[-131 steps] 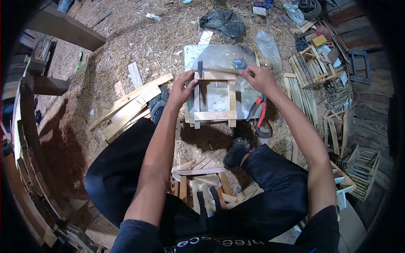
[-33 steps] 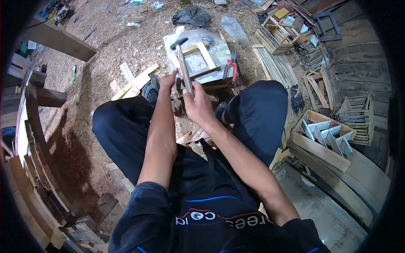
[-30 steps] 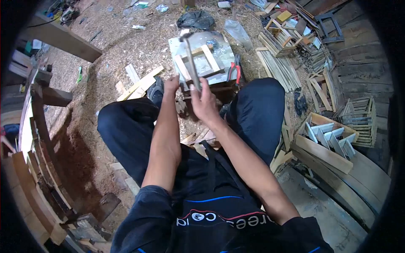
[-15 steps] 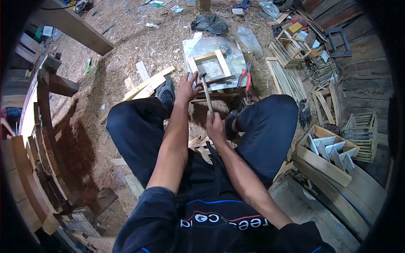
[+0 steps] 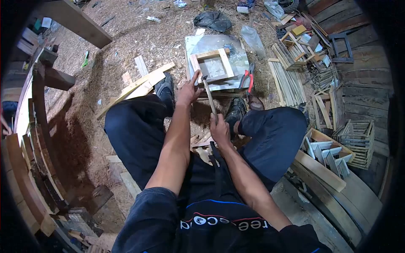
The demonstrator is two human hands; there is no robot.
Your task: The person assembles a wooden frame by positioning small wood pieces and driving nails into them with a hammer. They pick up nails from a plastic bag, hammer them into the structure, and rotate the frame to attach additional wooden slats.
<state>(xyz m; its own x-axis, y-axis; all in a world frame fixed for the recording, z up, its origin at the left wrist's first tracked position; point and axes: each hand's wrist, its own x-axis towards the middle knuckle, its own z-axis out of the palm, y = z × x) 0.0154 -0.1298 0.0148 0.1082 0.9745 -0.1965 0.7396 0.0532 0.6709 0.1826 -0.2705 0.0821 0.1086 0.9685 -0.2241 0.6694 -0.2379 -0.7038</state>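
A small rectangular wooden frame (image 5: pixel 226 63) of pale slats lies on a worn, stained board (image 5: pixel 240 55) between my feet. At its near left corner is my left hand (image 5: pixel 187 92), the index finger stretched along the slat and the thumb apart, gripping the corner; part of the grip is hidden. My right hand (image 5: pixel 220 128) is closed around the lower handle of a hammer (image 5: pixel 209 95). The dark hammer head sits right by the frame's near left corner, close to my left fingertips. Red-handled pliers (image 5: pixel 249 81) rest at the board's right edge.
Loose wood strips (image 5: pixel 143 86) lie by my left shoe. On the right are a bundle of slats (image 5: pixel 289 82), stacked wooden frames (image 5: pixel 291 57) and a slatted crate (image 5: pixel 358 141). A black plastic bag (image 5: pixel 213 22) lies beyond the board. Shavings cover the floor.
The view has shifted slightly. My left index finger now lies closer to the frame's corner, and my right hand with the hammer has moved a little right and nearer to me.
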